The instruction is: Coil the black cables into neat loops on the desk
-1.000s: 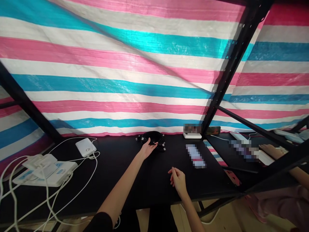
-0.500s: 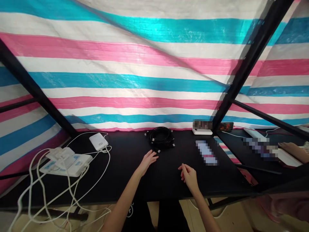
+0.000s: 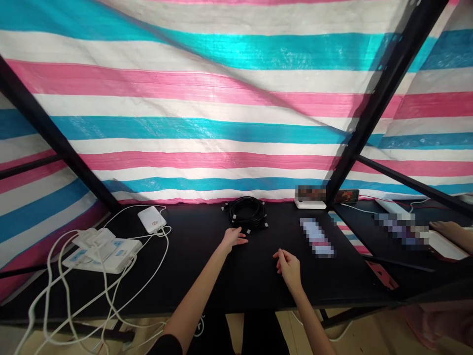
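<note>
A striped tarp (image 3: 207, 123) in pink, white and blue fills the far side, crossed by the black bars of a metal frame (image 3: 373, 108). Below it runs the black tabletop (image 3: 207, 281), reaching from the left edge to the right.

On the left of the tabletop lies a cluster of white power strips (image 3: 103, 246), with loose white cords (image 3: 74, 301) trailing off the near edge. Just beyond them sits a small white power bank (image 3: 151, 219). At the far middle, close to the tarp, a coil of black cables (image 3: 247, 213) lies flat with its plug ends sticking out around it. To its right are a small white box (image 3: 309, 203) and a blurred flat item (image 3: 317, 237). At the far right edge another person's hand (image 3: 445, 229) rests on a neighbouring surface.

The left hand (image 3: 232, 237) is spread loosely, palm down, just beside the near edge of the coil and holding nothing. I cannot tell whether the fingertips touch a plug. The right hand (image 3: 287, 266) hangs lower and nearer, well apart from the coil, its fingers loosely curled and empty.

Judging from this, the work on the coil has hardly begun: it is wound, flat and not gripped, and all handling of it remains.
</note>
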Action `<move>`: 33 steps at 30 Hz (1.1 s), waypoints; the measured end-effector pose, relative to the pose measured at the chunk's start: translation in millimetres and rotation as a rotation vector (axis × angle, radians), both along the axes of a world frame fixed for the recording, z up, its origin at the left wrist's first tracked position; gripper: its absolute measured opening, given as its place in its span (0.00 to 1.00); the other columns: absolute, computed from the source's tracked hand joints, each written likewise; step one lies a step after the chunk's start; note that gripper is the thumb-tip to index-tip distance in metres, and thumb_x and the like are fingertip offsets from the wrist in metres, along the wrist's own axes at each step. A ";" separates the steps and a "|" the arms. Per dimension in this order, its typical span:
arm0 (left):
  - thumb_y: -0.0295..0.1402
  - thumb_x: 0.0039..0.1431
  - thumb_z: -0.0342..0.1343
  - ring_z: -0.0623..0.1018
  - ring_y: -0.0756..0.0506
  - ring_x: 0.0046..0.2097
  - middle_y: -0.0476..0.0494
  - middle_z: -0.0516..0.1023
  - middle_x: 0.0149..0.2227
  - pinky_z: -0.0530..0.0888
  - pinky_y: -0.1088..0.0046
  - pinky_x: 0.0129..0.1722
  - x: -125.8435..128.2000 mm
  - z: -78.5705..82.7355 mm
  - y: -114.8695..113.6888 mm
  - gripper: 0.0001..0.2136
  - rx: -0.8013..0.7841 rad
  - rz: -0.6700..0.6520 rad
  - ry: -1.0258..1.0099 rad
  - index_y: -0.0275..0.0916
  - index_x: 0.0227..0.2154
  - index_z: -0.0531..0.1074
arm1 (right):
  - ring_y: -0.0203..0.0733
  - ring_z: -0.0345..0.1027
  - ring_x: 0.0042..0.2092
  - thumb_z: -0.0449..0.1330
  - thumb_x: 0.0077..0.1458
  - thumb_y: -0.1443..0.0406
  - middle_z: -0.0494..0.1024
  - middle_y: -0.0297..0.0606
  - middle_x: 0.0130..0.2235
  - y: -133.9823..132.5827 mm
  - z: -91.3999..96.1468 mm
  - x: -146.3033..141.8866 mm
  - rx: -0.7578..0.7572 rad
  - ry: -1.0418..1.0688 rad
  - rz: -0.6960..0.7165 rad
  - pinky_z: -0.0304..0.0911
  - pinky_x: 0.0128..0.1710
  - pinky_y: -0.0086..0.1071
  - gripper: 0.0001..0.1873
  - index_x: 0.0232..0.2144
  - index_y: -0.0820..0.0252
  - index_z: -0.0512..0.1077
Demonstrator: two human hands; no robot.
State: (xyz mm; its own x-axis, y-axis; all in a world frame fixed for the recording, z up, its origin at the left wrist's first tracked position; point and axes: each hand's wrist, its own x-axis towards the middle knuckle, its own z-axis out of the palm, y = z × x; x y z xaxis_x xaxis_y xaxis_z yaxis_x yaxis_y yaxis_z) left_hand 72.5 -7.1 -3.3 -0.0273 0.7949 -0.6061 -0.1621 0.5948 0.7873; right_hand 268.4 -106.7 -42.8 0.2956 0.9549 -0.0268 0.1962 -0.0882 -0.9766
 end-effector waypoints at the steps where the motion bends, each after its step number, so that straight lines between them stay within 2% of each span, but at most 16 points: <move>1: 0.34 0.60 0.54 0.78 0.49 0.30 0.44 0.77 0.33 0.77 0.71 0.30 0.6 0.9 2.1 0.13 -0.007 0.003 -0.022 0.31 0.44 0.68 | 0.33 0.58 0.14 0.50 0.52 0.47 0.63 0.29 0.13 1.6 -0.2 0.0 0.005 -0.001 0.000 0.50 0.13 0.25 0.25 0.21 0.61 0.72; 6: 0.35 0.61 0.53 0.78 0.49 0.34 0.44 0.77 0.37 0.77 0.70 0.33 3.4 3.4 10.5 0.12 -0.039 0.032 -0.089 0.32 0.42 0.70 | 0.33 0.59 0.14 0.49 0.53 0.49 0.64 0.29 0.13 5.6 -2.2 0.7 0.027 -0.011 0.007 0.53 0.14 0.25 0.25 0.21 0.61 0.72; 13: 0.35 0.61 0.53 0.77 0.50 0.33 0.43 0.76 0.38 0.77 0.72 0.31 3.5 5.6 9.2 0.12 -0.063 0.090 -0.066 0.32 0.43 0.69 | 0.33 0.60 0.14 0.48 0.55 0.50 0.65 0.29 0.13 4.4 0.6 2.0 0.043 -0.052 0.028 0.54 0.15 0.25 0.25 0.21 0.60 0.72; 19: 0.32 0.60 0.55 0.77 0.51 0.30 0.45 0.77 0.34 0.76 0.75 0.27 0.7 11.0 10.6 0.10 -0.054 0.092 -0.017 0.31 0.40 0.71 | 0.33 0.60 0.14 0.48 0.54 0.49 0.64 0.29 0.13 4.2 -0.1 1.9 0.047 -0.036 0.022 0.53 0.15 0.25 0.25 0.21 0.60 0.72; 24: 0.33 0.58 0.57 0.78 0.49 0.26 0.40 0.78 0.31 0.77 0.75 0.26 -7.4 8.0 5.6 0.13 0.002 0.070 0.051 0.28 0.42 0.71 | 0.33 0.60 0.14 0.48 0.54 0.48 0.64 0.29 0.13 4.7 -1.2 2.0 0.034 -0.047 0.024 0.53 0.15 0.25 0.25 0.21 0.60 0.72; 28: 0.34 0.54 0.60 0.80 0.45 0.25 0.37 0.79 0.30 0.76 0.73 0.26 -6.5 6.5 -3.7 0.16 0.075 -0.027 0.088 0.29 0.44 0.71 | 0.34 0.59 0.14 0.48 0.52 0.47 0.64 0.29 0.13 4.7 0.3 1.8 0.008 -0.035 0.013 0.53 0.15 0.26 0.26 0.21 0.59 0.71; 33: 0.37 0.50 0.62 0.79 0.42 0.22 0.38 0.80 0.26 0.74 0.70 0.23 0.1 9.7 -15.3 0.27 0.123 -0.303 0.125 0.32 0.52 0.66 | 0.34 0.59 0.15 0.48 0.52 0.48 0.64 0.29 0.14 4.5 0.3 2.1 0.014 -0.045 0.009 0.53 0.15 0.26 0.25 0.21 0.60 0.72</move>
State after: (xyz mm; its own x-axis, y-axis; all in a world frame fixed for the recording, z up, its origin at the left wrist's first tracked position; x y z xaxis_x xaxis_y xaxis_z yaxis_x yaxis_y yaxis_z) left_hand 72.6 -22.4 6.4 0.1533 0.8452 -0.5120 0.1095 0.5004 0.8588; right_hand 270.6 -102.1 -42.5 0.2879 0.9577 0.0000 0.2401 -0.0722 -0.9680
